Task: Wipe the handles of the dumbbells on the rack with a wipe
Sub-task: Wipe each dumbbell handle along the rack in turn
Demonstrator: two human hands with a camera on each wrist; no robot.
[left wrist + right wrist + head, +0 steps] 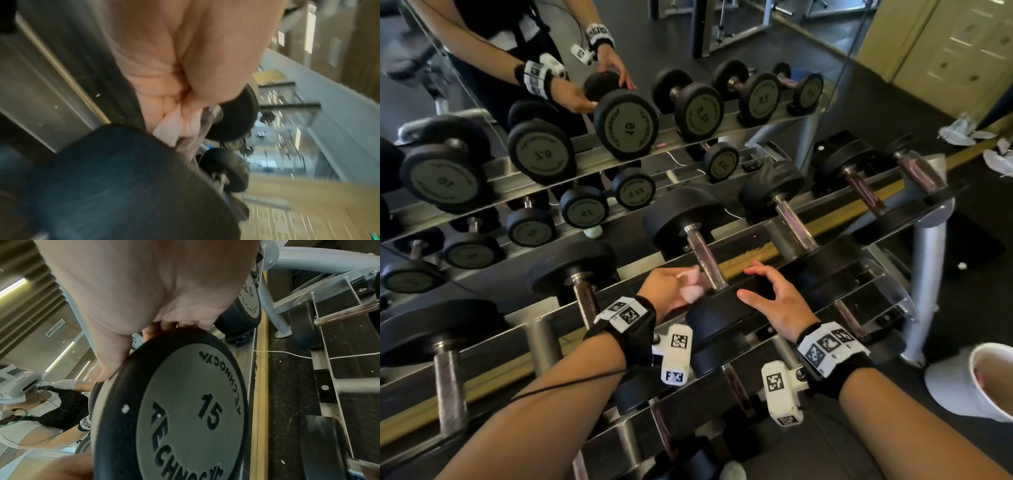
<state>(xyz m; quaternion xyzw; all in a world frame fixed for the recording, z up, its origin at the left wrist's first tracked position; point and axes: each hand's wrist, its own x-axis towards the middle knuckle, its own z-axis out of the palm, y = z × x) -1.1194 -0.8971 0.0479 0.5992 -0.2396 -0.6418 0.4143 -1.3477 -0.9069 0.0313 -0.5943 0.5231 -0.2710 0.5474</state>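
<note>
A two-tier rack [763,251] holds black dumbbells with metal handles. My left hand [685,284] pinches a crumpled white wipe [691,293] against the near end of a 15 dumbbell's handle [707,258]. In the left wrist view the wipe [169,128] is bunched in the curled fingers, touching the handle [206,123]. My right hand [753,284] cups that dumbbell's near head [719,317], thumb and fingers curved over its rim. The right wrist view shows the head's grey face [185,410] marked 15 under the palm.
Neighbouring dumbbells lie left [582,294] and right [794,226] on the top tier, more on the lower tier [736,380]. A mirror [551,120] behind the rack reflects it all. A white bin [983,380] stands at the right by the rack's leg [928,274]. Crumpled wipes [959,132] lie beyond.
</note>
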